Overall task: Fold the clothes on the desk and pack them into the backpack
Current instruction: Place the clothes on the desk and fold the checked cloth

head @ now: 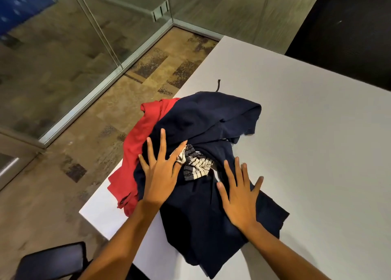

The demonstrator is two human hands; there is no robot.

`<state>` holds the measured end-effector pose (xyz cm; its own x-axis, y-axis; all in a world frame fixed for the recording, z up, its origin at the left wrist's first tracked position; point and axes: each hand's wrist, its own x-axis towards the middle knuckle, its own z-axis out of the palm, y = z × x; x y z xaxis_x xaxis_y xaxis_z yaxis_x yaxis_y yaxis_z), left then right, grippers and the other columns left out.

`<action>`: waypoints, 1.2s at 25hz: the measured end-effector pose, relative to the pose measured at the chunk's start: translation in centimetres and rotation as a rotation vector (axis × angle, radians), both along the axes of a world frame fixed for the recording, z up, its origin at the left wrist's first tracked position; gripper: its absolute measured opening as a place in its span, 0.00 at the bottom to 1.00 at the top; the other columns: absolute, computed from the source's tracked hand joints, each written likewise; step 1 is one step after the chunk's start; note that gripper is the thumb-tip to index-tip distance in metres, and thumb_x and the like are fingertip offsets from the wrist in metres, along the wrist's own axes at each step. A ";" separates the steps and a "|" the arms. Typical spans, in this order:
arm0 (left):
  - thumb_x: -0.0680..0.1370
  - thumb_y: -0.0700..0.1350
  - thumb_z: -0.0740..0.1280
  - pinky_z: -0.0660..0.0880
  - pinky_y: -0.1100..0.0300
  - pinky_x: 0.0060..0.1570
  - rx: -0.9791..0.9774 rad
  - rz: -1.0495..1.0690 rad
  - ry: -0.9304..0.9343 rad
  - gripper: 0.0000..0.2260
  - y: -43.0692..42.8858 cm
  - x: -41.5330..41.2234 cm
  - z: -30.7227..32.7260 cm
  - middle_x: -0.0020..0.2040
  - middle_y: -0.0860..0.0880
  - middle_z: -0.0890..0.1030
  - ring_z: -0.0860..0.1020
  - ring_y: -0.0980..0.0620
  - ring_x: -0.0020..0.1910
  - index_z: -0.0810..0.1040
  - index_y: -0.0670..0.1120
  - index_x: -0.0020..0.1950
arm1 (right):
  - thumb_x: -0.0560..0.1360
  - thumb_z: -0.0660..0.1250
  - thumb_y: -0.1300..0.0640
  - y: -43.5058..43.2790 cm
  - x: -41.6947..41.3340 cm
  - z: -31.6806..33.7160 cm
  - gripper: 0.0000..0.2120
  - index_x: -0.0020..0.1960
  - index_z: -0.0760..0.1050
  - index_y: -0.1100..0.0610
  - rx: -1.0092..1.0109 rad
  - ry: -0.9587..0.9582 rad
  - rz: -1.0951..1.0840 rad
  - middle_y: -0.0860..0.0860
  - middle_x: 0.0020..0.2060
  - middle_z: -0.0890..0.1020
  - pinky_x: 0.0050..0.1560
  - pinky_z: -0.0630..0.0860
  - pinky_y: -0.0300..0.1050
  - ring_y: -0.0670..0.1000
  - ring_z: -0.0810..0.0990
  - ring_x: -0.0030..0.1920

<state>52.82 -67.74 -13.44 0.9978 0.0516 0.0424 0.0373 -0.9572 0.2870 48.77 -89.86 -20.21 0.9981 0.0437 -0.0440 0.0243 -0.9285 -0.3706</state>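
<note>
A heap of clothes lies on the near left part of the white desk (306, 131). On top is a crumpled navy garment (207, 119), with a red garment (137, 144) under it that spills over the desk's left edge. A striped white and dark piece (195, 165) shows in the middle of the heap. My left hand (160, 174) lies flat with spread fingers on the navy cloth beside the striped piece. My right hand (239, 197) lies flat with spread fingers on the navy cloth nearer to me. No backpack is in view.
A thin dark cord (218, 85) sticks out behind the heap. A dark chair (53, 260) stands at the lower left below the desk's corner. Glass partitions (88, 36) and patterned carpet (88, 131) lie to the left. A dark panel (349, 30) stands behind the desk.
</note>
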 end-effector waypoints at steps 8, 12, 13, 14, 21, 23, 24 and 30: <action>0.82 0.50 0.56 0.51 0.26 0.66 -0.068 -0.018 0.054 0.24 0.8 2.4 0.4 0.78 0.55 0.35 0.38 0.39 0.77 0.53 0.68 0.75 | 0.79 0.35 0.34 2.5 5.4 -0.4 0.30 0.79 0.42 0.43 -0.036 0.062 0.184 0.46 0.78 0.41 0.73 0.38 0.69 0.52 0.40 0.78; 0.83 0.47 0.57 0.40 0.27 0.67 -0.295 -0.049 0.015 0.19 0.2 2.1 2.4 0.78 0.60 0.38 0.35 0.42 0.77 0.66 0.61 0.73 | 0.80 0.48 0.39 0.9 4.6 1.5 0.29 0.78 0.56 0.49 0.283 0.031 0.114 0.46 0.79 0.50 0.76 0.43 0.64 0.48 0.42 0.78; 0.83 0.46 0.56 0.37 0.30 0.67 -0.300 -0.094 -0.025 0.20 -0.3 1.6 3.1 0.78 0.61 0.40 0.36 0.45 0.77 0.63 0.62 0.74 | 0.81 0.52 0.43 0.4 4.1 2.5 0.27 0.76 0.60 0.52 0.366 -0.012 0.075 0.47 0.78 0.54 0.76 0.46 0.62 0.48 0.45 0.78; 0.83 0.46 0.55 0.36 0.34 0.68 -0.295 -0.149 -0.069 0.21 -0.9 1.0 3.8 0.79 0.61 0.45 0.38 0.49 0.78 0.60 0.63 0.75 | 0.80 0.55 0.45 0.0 3.5 3.6 0.26 0.75 0.63 0.54 0.430 -0.056 0.049 0.47 0.77 0.57 0.76 0.49 0.60 0.47 0.48 0.78; 0.82 0.43 0.58 0.65 0.50 0.70 -0.720 -0.380 -0.095 0.21 -8.2 -2.5 10.7 0.63 0.53 0.78 0.68 0.54 0.71 0.64 0.55 0.75 | 0.78 0.65 0.50 -2.0 -1.0 12.0 0.29 0.76 0.59 0.49 0.730 -0.176 0.061 0.43 0.75 0.62 0.73 0.58 0.34 0.41 0.60 0.75; 0.82 0.40 0.59 0.73 0.60 0.60 -0.801 -0.452 -0.074 0.21 -10.1 -4.0 12.9 0.60 0.52 0.79 0.72 0.55 0.67 0.66 0.53 0.75 | 0.78 0.67 0.55 -2.4 -1.6 13.5 0.29 0.76 0.60 0.50 0.802 -0.187 0.053 0.41 0.73 0.66 0.71 0.61 0.34 0.41 0.64 0.72; 0.82 0.39 0.59 0.74 0.64 0.55 -0.808 -0.475 -0.088 0.21 -11.0 -4.8 13.8 0.58 0.52 0.80 0.74 0.58 0.63 0.67 0.51 0.74 | 0.78 0.66 0.56 -2.7 -1.8 14.1 0.28 0.75 0.62 0.50 0.827 -0.199 0.028 0.41 0.71 0.69 0.70 0.63 0.34 0.40 0.67 0.70; 0.79 0.35 0.60 0.67 0.61 0.68 -0.821 -0.668 -0.166 0.21 -14.9 -8.5 16.6 0.67 0.55 0.75 0.71 0.58 0.68 0.70 0.45 0.72 | 0.77 0.58 0.59 -5.5 -3.9 16.5 0.16 0.62 0.76 0.57 0.868 -0.293 -0.084 0.47 0.55 0.82 0.56 0.73 0.34 0.38 0.78 0.56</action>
